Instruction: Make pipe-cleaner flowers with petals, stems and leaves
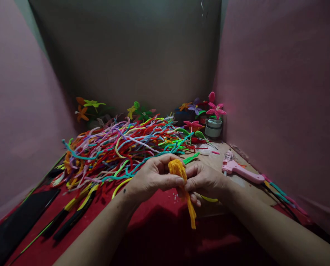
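Note:
An orange fuzzy-stem piece [177,168], bunched into a rounded head with its tail ends hanging down, is held in the middle of the view. My left hand [156,175] pinches it from the left, the thumb lying across its front. On its right side, my right hand [205,181] grips the lower part with thumb and fingers, close against the left fingertips. Behind both hands spreads a large tangled pile of many-coloured fuzzy stems [137,144]. A green fuzzy piece [191,158] lies just beyond the fingers.
A pink glue gun [242,171] rests on a board [220,153] at the right. Yellow-black pliers [78,212] and a black flat object [20,221] lie left on the red cloth [151,221]. Fuzzy flowers [216,110] and a white container [213,128] stand at the back.

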Action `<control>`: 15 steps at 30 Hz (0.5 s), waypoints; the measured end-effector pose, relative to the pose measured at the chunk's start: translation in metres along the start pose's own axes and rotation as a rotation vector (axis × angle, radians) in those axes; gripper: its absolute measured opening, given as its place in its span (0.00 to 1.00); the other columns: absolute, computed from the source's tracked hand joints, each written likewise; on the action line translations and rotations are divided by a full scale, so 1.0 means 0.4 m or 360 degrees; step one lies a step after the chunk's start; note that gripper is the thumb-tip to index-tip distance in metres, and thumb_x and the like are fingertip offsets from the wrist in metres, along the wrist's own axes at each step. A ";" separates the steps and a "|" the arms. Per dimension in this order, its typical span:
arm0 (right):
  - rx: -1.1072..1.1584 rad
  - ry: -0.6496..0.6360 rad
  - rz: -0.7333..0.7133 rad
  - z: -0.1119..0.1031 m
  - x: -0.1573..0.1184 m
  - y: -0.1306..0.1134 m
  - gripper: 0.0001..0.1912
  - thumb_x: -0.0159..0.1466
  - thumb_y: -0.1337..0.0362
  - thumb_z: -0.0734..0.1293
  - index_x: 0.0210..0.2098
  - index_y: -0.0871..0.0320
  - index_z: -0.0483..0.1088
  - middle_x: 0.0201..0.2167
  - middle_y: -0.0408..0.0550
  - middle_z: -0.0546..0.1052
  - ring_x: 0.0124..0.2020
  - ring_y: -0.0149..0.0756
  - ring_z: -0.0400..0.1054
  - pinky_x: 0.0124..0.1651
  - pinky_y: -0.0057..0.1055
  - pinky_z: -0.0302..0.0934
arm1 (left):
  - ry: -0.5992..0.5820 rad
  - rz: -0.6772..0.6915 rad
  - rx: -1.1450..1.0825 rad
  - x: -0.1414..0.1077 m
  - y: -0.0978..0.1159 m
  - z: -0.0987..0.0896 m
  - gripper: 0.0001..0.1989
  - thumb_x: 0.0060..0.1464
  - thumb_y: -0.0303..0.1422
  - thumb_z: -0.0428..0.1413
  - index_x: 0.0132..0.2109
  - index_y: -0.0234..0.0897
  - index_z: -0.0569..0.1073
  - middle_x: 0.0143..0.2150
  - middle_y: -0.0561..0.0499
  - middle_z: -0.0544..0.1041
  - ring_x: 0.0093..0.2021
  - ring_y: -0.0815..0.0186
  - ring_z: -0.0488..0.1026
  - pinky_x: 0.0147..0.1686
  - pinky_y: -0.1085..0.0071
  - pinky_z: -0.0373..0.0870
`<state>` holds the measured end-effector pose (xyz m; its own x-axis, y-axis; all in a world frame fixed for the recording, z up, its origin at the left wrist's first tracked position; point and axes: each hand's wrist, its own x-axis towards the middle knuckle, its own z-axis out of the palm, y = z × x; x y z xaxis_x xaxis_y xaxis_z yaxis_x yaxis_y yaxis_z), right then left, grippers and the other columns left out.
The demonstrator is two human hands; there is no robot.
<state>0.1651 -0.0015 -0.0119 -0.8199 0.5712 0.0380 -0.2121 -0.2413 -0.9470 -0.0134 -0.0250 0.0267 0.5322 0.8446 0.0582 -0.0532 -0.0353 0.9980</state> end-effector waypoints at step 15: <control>-0.0502 0.0606 -0.0475 0.011 -0.014 -0.001 0.08 0.54 0.63 0.69 0.28 0.63 0.75 0.15 0.41 0.67 0.14 0.24 0.60 0.16 0.22 0.57 | -0.0056 0.0173 -0.0013 0.000 0.017 -0.038 0.33 0.35 0.30 0.65 0.52 0.41 0.66 0.37 0.50 0.71 0.31 0.70 0.66 0.27 0.76 0.62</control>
<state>0.1673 -0.0080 -0.0104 -0.4873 0.8348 0.2562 -0.1881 0.1862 -0.9643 -0.0268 -0.0173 0.0332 0.5525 0.8166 0.1670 -0.1188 -0.1211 0.9855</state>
